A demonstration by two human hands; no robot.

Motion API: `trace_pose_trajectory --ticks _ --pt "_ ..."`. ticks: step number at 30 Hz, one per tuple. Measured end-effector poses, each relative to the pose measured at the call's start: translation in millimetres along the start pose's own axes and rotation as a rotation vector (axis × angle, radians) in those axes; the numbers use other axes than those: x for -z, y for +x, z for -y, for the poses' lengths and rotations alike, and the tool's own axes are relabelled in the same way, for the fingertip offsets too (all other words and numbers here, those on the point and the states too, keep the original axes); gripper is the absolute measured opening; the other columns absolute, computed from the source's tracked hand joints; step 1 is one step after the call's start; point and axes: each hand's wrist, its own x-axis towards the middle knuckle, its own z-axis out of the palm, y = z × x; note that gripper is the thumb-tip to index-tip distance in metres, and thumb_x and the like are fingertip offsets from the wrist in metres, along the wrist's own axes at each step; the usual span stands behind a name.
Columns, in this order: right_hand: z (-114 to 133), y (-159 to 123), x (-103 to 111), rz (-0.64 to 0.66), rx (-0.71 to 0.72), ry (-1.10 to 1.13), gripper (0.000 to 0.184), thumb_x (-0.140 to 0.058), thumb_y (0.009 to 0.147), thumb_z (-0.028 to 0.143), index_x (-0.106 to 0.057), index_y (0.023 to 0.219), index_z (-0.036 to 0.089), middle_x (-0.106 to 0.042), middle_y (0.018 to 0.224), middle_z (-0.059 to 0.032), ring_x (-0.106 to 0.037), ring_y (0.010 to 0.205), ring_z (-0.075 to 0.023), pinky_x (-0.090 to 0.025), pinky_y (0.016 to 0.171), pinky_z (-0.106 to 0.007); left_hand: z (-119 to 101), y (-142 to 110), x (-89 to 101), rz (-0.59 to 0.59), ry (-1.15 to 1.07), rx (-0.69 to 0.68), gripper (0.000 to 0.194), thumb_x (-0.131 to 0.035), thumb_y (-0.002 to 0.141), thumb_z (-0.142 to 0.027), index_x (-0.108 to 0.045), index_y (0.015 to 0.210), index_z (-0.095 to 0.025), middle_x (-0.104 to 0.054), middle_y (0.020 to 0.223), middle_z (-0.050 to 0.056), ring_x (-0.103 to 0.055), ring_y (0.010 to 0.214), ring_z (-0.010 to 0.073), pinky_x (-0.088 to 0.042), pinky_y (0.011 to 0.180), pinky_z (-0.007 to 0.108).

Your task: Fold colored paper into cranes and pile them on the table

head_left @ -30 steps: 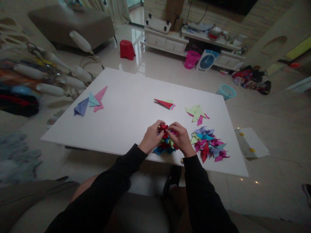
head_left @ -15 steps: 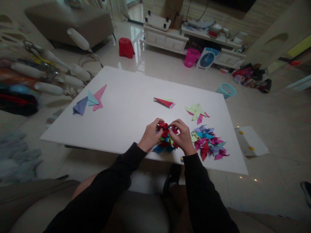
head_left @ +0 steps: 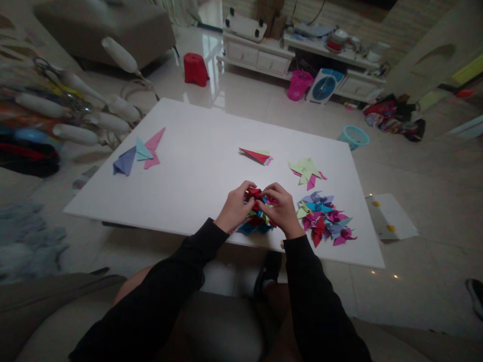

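Observation:
Close to the table's near edge, my left hand (head_left: 236, 207) and my right hand (head_left: 282, 208) meet over a small red folded paper piece (head_left: 255, 193). Fingers and thumbs of both hands pinch it from either side, partly hiding it. Directly beneath lies a cluster of folded papers (head_left: 257, 225) in blue, green, red and pink; whether the red piece is joined to it I cannot tell. Right of my right hand sits a heap of origami pieces (head_left: 327, 219) in purple, blue, magenta, green and red.
On the white table (head_left: 181, 186) lie red and green folded strips (head_left: 255, 156), star-like green and pink papers (head_left: 306, 171), and purple, light blue and pink papers (head_left: 144, 152) at far left. A lamp with white shades (head_left: 119, 55) leans near the left edge. A blue basket (head_left: 353, 137) stands beyond.
My fingers have shifted around the red paper: the right fingertips drew slightly away half a second ago and are now close against it again. The camera view has tilted a little.

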Motion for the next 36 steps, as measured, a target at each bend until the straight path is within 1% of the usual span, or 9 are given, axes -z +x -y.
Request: trace_pose_trajectory --ticks 7,12,16,18,20,24,28,32,36 --pt "-2 0 -1 -0.011 0.025 -0.013 0.007 -0.065 0.087 0.018 -0.071 0.085 0.022 -0.063 0.091 -0.0040 -0.064 0.083 -0.0177 -0.050 0.075 -0.031 1 0 0.1 0.005 0.035 -0.006 0.030 -0.056 0.083 -0.006 -0.059 0.110 -0.020 -0.072 0.101 0.004 -0.070 0.087 0.0158 -0.054 0.083 0.029" --pt "1 0 -2 -0.011 -0.006 -0.041 0.008 -0.064 0.088 0.018 -0.070 0.083 0.022 -0.064 0.091 -0.0044 -0.063 0.082 -0.0182 -0.050 0.075 -0.031 1 -1 -0.8 0.016 -0.002 -0.007 0.028 -0.057 0.084 -0.007 -0.059 0.109 -0.020 -0.072 0.104 0.005 -0.070 0.091 0.0158 -0.056 0.085 0.030" --pt "-4 1 1 -0.164 -0.112 -0.136 0.010 -0.062 0.088 0.020 -0.069 0.080 0.021 -0.062 0.086 -0.0034 -0.060 0.075 -0.0171 -0.047 0.070 -0.031 4 4 6.0 0.046 -0.099 0.048 0.041 -0.065 0.080 -0.011 -0.055 0.119 -0.020 -0.068 0.119 0.009 -0.070 0.087 0.0139 -0.058 0.075 0.026" --pt "-11 1 4 -0.232 -0.200 -0.195 0.011 -0.063 0.087 0.021 -0.068 0.077 0.021 -0.061 0.084 -0.0030 -0.059 0.072 -0.0168 -0.046 0.069 -0.032 6 8 13.9 0.014 -0.077 0.074 0.044 -0.066 0.079 -0.013 -0.054 0.120 -0.020 -0.066 0.123 0.010 -0.069 0.084 0.0127 -0.058 0.071 0.024" --pt "-20 -1 9 -0.247 -0.283 -0.261 0.011 -0.065 0.085 0.024 -0.068 0.075 0.021 -0.062 0.084 -0.0033 -0.059 0.073 -0.0179 -0.045 0.070 -0.033 7 12 22.8 -0.045 -0.037 0.094 0.040 -0.064 0.080 -0.012 -0.055 0.118 -0.019 -0.066 0.121 0.010 -0.069 0.083 0.0124 -0.056 0.068 0.023" --pt "-37 -7 18 -0.176 -0.397 -0.401 0.016 -0.066 0.083 0.030 -0.070 0.071 0.020 -0.064 0.081 -0.0053 -0.059 0.077 -0.0216 -0.045 0.074 -0.036 8 15 35.4 -0.124 0.019 0.116 0.034 -0.059 0.080 -0.009 -0.057 0.113 -0.018 -0.066 0.116 0.009 -0.067 0.082 0.0128 -0.054 0.064 0.022" --pt "-45 -14 20 -0.057 -0.475 -0.508 0.017 -0.066 0.082 0.031 -0.074 0.072 0.020 -0.066 0.080 -0.0072 -0.059 0.079 -0.0235 -0.043 0.072 -0.036 8 15 38.1 -0.137 0.047 0.101 0.033 -0.058 0.080 -0.007 -0.058 0.111 -0.017 -0.066 0.116 0.009 -0.066 0.081 0.0126 -0.053 0.063 0.022" --pt "-50 -18 15 0.054 -0.521 -0.578 0.016 -0.065 0.080 0.030 -0.077 0.075 0.020 -0.068 0.082 -0.0082 -0.059 0.079 -0.0234 -0.043 0.071 -0.034 6 14 37.6 -0.134 0.052 0.101 0.031 -0.058 0.080 -0.007 -0.058 0.110 -0.017 -0.066 0.114 0.009 -0.065 0.081 0.0129 -0.053 0.062 0.021" --pt "-55 -20 6 0.083 -0.511 -0.623 0.017 -0.065 0.080 0.030 -0.078 0.077 0.020 -0.068 0.081 -0.0084 -0.060 0.080 -0.0234 -0.044 0.071 -0.033 5 14 37.9 -0.123 0.050 0.102 0.032 -0.058 0.080 -0.007 -0.058 0.110 -0.018 -0.066 0.114 0.008 -0.065 0.081 0.0131 -0.053 0.062 0.022"
